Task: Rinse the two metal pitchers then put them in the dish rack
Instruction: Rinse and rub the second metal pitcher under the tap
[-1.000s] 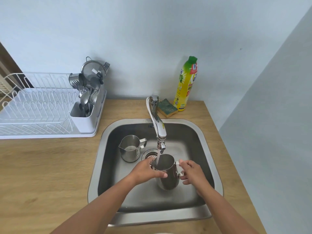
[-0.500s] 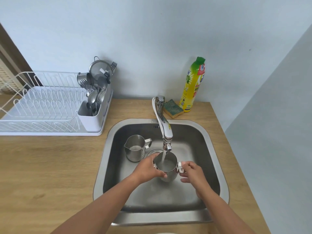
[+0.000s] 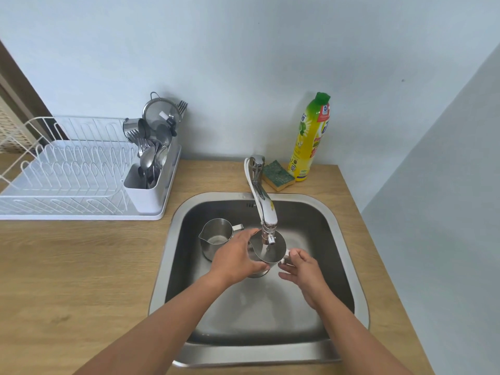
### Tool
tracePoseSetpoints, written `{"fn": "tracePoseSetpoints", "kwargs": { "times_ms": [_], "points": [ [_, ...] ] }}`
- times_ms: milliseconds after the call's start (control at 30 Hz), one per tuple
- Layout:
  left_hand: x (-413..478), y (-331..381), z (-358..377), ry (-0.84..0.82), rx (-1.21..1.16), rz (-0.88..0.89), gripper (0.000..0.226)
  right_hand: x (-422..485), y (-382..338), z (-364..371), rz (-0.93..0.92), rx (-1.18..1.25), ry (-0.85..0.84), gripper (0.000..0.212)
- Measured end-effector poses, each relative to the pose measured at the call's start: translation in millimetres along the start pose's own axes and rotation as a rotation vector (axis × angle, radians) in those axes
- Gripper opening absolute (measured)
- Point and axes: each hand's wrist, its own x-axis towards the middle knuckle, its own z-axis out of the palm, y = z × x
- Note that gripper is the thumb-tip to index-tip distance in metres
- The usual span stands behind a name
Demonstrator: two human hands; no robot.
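Steel catches the light on the shiny metal pitcher (image 3: pixel 267 253) held up inside the sink, its open mouth tilted toward the camera and sitting right under the chrome tap spout (image 3: pixel 266 209), whose nozzle hangs just above the rim. The left hand (image 3: pixel 235 257) is wrapped around the pitcher's left side, fingers curled onto its wall in a firm grasp. The right hand (image 3: pixel 303 269) is at the pitcher's right side, fingertips pinching the small handle there. So the pitcher sits between the two hands, clear of the basin floor.

Just left of it, partly hidden behind the left hand, the second metal pitcher (image 3: pixel 216 236) stands upright on the floor of the sink, spout pointing left, its handle facing right; neither hand touches it.

Both are inside the square stainless steel sink (image 3: pixel 349 266), sunk into the light wooden desk (image 3: pixel 81 266). Behind the tap's base, a green and yellow sponge (image 3: pixel 278 175) lies on the desk, with a tall yellow dish soap bottle with a green cap (image 3: pixel 311 139) standing just beside it against the wall. Well to the left, the white wire dish rack (image 3: pixel 67 174) sits on the desk, its white cutlery holder (image 3: pixel 151 185) crowded with spoons, forks and a mesh strainer.
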Motion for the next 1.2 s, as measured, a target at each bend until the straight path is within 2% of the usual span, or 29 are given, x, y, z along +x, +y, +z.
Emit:
{"fn": "tracePoseSetpoints", "kwargs": {
  "times_ms": [200,367,833,1067,1200],
  "points": [
    [-15.8,-5.0,-0.1,-0.004,-0.056,-0.104,0.088,-0.6,3.8,-4.5,0.094,-0.153,-0.072,0.025],
    [-19.0,-5.5,2.8,0.004,-0.132,-0.132,0.081,4.3,1.6,-5.7,0.061,-0.188,-0.052,0.022],
    [-20.7,-6.4,3.4,-0.032,-0.1,-0.172,0.082,5.6,-5.3,-4.7,0.096,-0.281,-0.066,0.021],
    [-17.0,-17.0,3.7,-0.053,-0.258,-0.284,0.085,2.1,-6.4,-2.5,0.065,-0.427,-0.109,0.029],
    [-15.2,-25.4,8.6,-0.097,-0.43,-0.371,0.056,-1.8,-8.0,0.3,0.114,-0.534,-0.117,0.038]
  ]
}}
